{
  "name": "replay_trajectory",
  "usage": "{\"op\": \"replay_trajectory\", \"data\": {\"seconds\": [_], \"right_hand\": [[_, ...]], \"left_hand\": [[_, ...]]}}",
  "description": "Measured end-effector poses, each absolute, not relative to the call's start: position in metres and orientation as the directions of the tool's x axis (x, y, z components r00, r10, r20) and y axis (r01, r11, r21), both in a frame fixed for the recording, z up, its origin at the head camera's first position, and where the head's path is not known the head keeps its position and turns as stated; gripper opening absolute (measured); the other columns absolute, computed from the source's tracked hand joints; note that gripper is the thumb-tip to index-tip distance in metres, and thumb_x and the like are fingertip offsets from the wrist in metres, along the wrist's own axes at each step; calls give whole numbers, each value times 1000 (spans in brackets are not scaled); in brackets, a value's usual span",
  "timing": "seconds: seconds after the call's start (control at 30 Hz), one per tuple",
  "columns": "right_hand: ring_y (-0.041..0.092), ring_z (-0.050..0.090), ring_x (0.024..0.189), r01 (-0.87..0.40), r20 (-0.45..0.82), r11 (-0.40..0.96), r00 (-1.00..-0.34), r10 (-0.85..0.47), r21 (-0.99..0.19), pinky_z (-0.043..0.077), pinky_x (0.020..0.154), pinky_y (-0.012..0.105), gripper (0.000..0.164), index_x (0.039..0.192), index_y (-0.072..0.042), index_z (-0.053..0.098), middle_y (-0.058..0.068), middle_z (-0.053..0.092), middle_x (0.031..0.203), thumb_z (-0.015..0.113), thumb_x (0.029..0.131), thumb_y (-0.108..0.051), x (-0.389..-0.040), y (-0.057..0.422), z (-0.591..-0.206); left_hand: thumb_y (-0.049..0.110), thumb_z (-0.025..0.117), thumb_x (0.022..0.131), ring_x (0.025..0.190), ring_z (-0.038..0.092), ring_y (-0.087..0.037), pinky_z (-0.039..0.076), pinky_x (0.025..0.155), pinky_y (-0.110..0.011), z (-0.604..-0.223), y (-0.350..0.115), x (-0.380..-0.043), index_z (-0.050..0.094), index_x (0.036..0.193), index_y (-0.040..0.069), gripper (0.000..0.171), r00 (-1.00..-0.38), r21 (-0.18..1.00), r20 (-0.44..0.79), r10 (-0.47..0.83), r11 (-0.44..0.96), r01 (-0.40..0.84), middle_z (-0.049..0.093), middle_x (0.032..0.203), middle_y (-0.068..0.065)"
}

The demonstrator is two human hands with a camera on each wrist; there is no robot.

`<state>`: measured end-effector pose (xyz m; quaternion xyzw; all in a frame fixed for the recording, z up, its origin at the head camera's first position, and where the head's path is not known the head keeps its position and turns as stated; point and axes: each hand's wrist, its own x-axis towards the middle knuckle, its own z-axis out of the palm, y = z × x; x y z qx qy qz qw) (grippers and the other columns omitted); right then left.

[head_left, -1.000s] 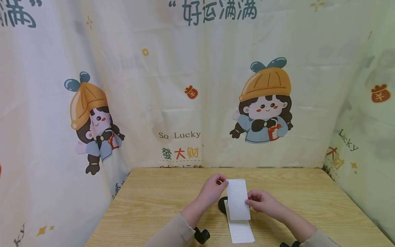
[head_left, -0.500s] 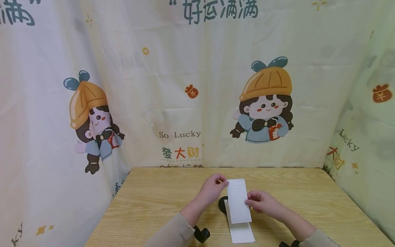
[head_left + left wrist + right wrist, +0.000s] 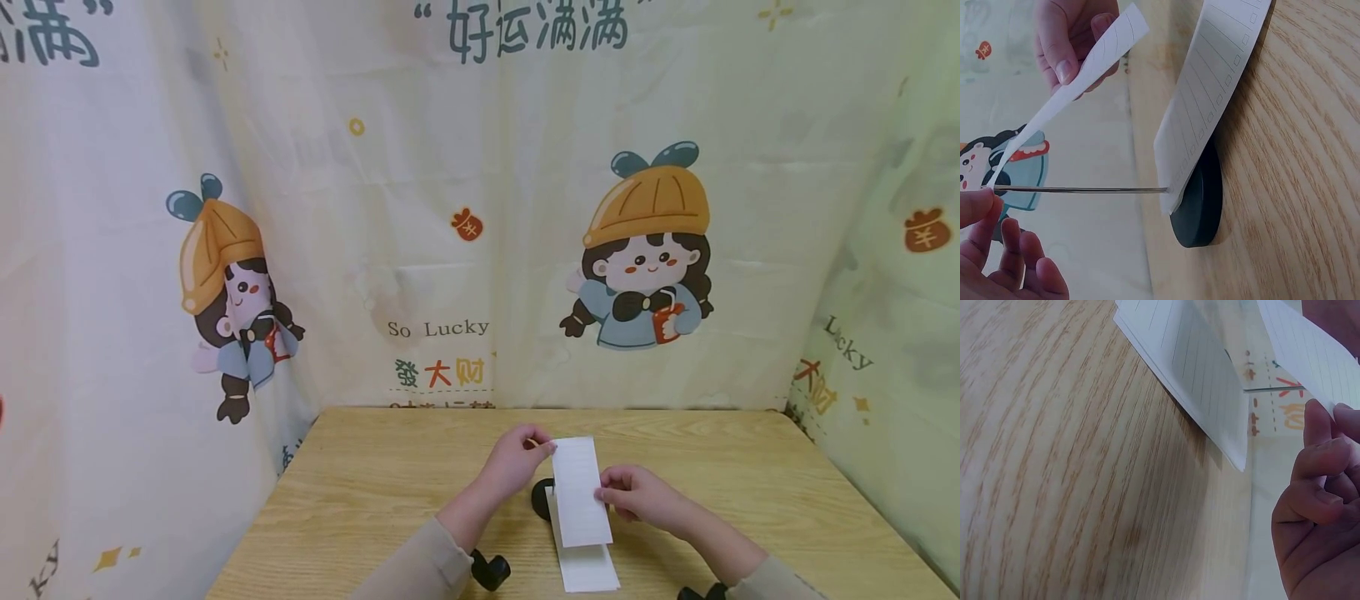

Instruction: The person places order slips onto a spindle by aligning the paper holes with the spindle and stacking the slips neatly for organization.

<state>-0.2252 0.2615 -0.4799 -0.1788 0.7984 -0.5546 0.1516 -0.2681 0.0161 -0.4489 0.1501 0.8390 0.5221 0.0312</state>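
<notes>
In the head view, a black round-based paper spike (image 3: 540, 500) stands on the table, partly behind paper. Its thin metal rod (image 3: 1085, 189) rises from the base and passes through a small stack of lined paper slips (image 3: 1204, 94) low on it. A single lined slip (image 3: 581, 493) is held up at the rod's upper end. My left hand (image 3: 513, 460) pinches this slip by its far left corner, right at the rod's tip. With thumb and forefinger, my right hand (image 3: 636, 490) pinches the same slip at its right edge. The slip overlaps the stack in the head view.
The wooden table (image 3: 375, 475) ends at a printed cloth (image 3: 420, 275) hung behind it and at both sides. Black wrist straps with camera mounts (image 3: 491, 572) sit at the sleeves, close to the table's near part.
The near end of the held slip has dropped slightly toward the stack. Both hands keep nearly the same place and grip.
</notes>
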Motion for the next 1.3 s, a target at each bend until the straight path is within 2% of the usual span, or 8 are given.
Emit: {"op": "replay_trajectory", "data": {"seconds": [0.3,0.5,0.73,0.97,1.3], "right_hand": [[7,42,53,-126,-56,334,-873,-484,-934,33,48,20,18,94,1,61,-2,51,68,62,98,-17,-226,264,-487],[10,40,52,-90,-95,365,-883,-459,-927,32,47,20,15,94,-3,62,0,51,67,64,97,-18,-225,264,-491],[8,38,51,-75,-123,375,-869,-479,-924,31,47,20,14,93,-3,62,3,60,74,63,97,-16,-224,263,-494],[7,40,54,-121,-96,399,-871,-482,-909,33,48,20,13,92,-3,63,4,62,76,63,97,-16,-221,261,-497],[9,38,51,-76,-151,416,-861,-486,-906,31,46,21,17,90,-5,64,4,64,76,62,98,-20,-216,260,-501]], "left_hand": [[32,68,95,80,53,-17,44,66,-33,-461,13,-271,64,88,22,13,-953,881,63,296,432,192,59,91,6],[31,68,95,80,52,-15,44,66,-33,-470,12,-273,65,88,22,11,-944,863,82,321,450,228,59,89,7],[29,69,94,76,52,-13,43,64,-31,-477,12,-273,65,87,21,11,-937,848,81,339,471,244,58,85,7],[30,69,94,79,52,-15,45,64,-32,-479,12,-272,65,90,22,10,-938,841,29,346,499,210,57,87,6],[29,68,95,78,52,-15,44,64,-32,-483,12,-271,64,88,22,10,-931,797,5,366,561,225,57,88,7]]}}
